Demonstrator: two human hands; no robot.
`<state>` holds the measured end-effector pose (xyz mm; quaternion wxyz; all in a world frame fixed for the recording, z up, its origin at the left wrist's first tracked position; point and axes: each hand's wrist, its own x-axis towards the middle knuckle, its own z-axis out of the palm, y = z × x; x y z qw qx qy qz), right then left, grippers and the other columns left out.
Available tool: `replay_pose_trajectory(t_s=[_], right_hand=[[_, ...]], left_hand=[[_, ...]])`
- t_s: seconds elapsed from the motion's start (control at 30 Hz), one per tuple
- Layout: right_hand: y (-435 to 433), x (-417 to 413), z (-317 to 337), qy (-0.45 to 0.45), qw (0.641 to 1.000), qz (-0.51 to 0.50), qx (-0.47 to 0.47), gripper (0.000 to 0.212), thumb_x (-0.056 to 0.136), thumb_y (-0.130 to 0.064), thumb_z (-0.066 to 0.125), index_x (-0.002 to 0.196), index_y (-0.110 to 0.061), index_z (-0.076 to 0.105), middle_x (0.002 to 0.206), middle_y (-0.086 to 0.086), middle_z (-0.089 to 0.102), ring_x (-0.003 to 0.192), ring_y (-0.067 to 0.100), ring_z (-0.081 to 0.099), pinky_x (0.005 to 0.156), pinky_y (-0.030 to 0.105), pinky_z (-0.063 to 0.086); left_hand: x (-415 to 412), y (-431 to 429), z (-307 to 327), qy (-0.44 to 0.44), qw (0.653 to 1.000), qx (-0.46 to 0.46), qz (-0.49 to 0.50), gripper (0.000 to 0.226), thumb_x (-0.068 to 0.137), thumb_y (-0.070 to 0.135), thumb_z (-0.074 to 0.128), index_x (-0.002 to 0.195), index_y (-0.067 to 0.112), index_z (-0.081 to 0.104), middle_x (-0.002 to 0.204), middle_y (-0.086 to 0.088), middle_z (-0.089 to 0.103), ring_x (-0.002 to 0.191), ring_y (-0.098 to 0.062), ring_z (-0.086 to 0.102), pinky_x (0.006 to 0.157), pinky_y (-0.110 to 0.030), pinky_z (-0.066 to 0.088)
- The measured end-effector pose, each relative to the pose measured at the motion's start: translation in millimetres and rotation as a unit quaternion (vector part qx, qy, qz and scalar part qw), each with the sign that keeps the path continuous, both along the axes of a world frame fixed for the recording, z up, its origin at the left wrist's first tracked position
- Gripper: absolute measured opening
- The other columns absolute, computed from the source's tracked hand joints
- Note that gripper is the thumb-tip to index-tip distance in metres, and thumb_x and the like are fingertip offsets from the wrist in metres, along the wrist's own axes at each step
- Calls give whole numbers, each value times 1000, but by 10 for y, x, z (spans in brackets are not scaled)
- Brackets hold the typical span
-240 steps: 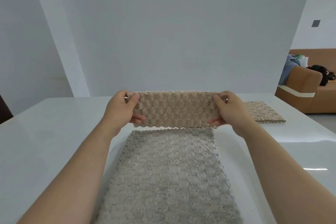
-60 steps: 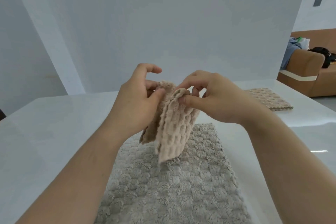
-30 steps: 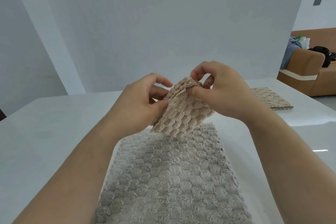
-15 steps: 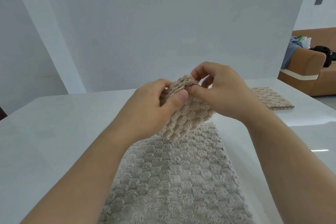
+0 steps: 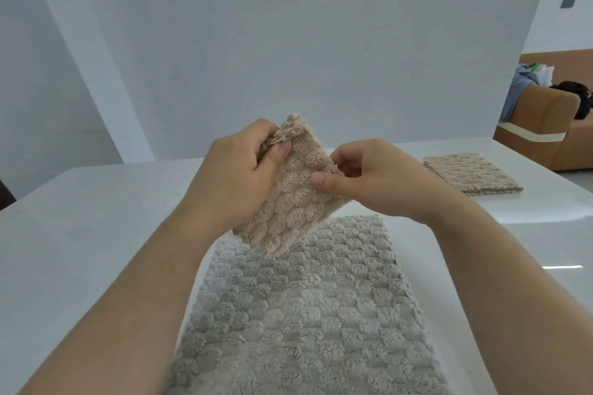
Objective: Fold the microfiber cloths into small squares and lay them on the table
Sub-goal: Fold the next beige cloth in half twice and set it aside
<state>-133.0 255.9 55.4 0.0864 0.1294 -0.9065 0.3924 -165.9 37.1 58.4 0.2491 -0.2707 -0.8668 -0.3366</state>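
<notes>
Finding: the beige cloth [image 5: 295, 199], eight seconds ago a long strip stretched between both hands above the far end of the grey cloth [image 5: 305, 314], is now a small folded square, tilted corner-up. The left hand [image 5: 234, 179] has shifted from the front face to pinch the top corner. The right hand [image 5: 375, 179] now pinches the right edge, lower than before.

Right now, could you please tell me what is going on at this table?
A person holds a beige textured microfiber cloth, folded small, in the air above the white table. The left hand pinches its upper corner and the right hand pinches its right edge. A larger grey textured cloth lies flat underneath, and a folded beige cloth sits at the far right.
</notes>
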Motion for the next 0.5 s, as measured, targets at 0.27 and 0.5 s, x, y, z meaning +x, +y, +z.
replay_pose_trajectory(t_s=[0.27,0.5], right_hand=[[94,64,34,-57,994,95,1,23,81,-57,76,81,-35,77,74,17,55,70,24,48,70,35,37],[129,56,2,-69,981,170,-63,52,86,-64,67,113,-19,74,114,14,73,114,46,62,99,66,46]], left_hand=[[-89,-154,30,-14,999,2,-33,13,99,39,60,98,28,66,73,3,64,69,-13,58,63,-29,44],[-128,-198,64,-39,999,28,-17,11,98,37,61,93,28,67,71,9,62,65,-1,54,59,-13,39]])
